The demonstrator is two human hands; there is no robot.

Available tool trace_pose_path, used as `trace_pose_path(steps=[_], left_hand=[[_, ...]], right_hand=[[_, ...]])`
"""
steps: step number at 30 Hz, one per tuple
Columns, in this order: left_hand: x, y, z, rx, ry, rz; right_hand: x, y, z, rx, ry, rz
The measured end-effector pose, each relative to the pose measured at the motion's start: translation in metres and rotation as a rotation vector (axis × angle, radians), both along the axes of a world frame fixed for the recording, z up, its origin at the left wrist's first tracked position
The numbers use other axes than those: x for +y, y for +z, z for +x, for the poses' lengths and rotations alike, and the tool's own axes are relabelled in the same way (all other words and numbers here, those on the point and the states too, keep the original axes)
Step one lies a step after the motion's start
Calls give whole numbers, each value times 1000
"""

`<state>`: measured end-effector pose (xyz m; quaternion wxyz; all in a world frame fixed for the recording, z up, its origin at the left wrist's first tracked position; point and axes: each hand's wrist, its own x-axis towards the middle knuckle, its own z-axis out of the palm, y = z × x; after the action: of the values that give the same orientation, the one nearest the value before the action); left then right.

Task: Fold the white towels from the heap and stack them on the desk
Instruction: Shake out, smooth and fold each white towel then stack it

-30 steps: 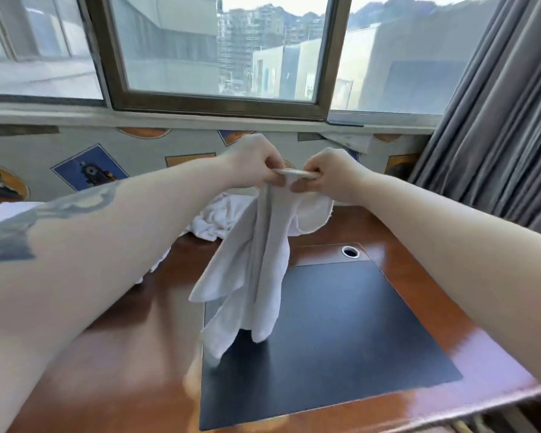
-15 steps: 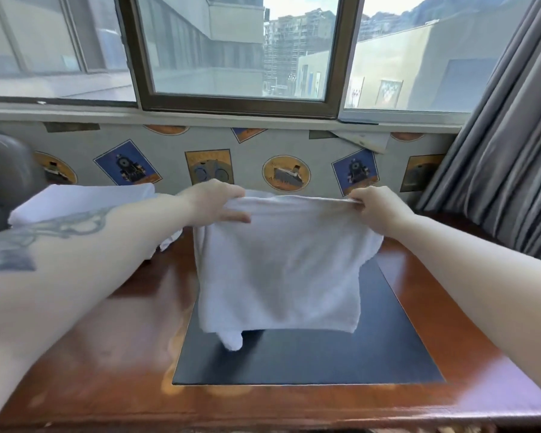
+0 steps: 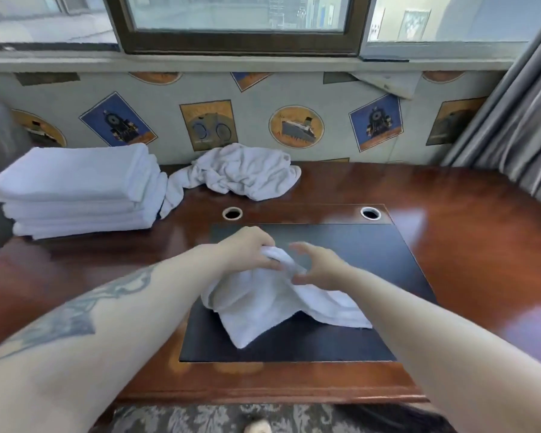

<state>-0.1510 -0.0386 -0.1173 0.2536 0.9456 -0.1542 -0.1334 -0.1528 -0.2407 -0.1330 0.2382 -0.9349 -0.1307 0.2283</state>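
— Where is the towel that is being folded?

— The white towel [image 3: 263, 310] is lying rumpled on the dark mat [image 3: 356, 251] at the middle of the table [image 3: 450, 214], one corner pointing toward 6 o'clock.

— What is the left hand doing?

— The left hand [image 3: 247, 248] is gripping the towel's upper edge, its fingers [image 3: 267, 264] curling over a raised, bunched fold.

— And the right one?

— The right hand [image 3: 317, 267] is sitting just at 3 o'clock of that fold, fingers spread and relaxed, thumb and forefinger arching near the cloth. Whether it is touching the towel, I cannot tell.

— Where are the others?

— A stack of folded towels [image 3: 75, 189] is resting at 10 o'clock on the table's far-left part. The heap [image 3: 241, 173] of unfolded towels is lying at 12 o'clock against the wall, one tail trailing down beside the stack.

— Anything else on the table?

— Two round cable holes [image 3: 232, 213] are sitting between the mat and the heap. A grey curtain [image 3: 519, 120] is hanging at 2 o'clock, and a window [image 3: 238, 23] is running above the wall.
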Motion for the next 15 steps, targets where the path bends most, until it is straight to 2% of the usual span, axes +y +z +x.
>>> trace_pose_path(steps=[3,6,8,9,11,13,15], left_hand=[[1,-9,20,66,-34,-26],[29,-12,36,284,-152,290],[47,-3,53,361,-133,418],[52,10,65,310,-95,421],[57,49,95,70,15,421],[58,97,116,-191,92,417],[61,136,124,-366,121,418]], right_hand=[[18,-26,13,-11,-152,98],[0,-9,44,142,-149,-55],[-5,15,73,219,-115,-204],[-3,32,89,201,-110,-252],[2,68,124,56,-127,-318],[6,109,149,-246,-122,-425],[2,141,160,-537,-183,-396]])
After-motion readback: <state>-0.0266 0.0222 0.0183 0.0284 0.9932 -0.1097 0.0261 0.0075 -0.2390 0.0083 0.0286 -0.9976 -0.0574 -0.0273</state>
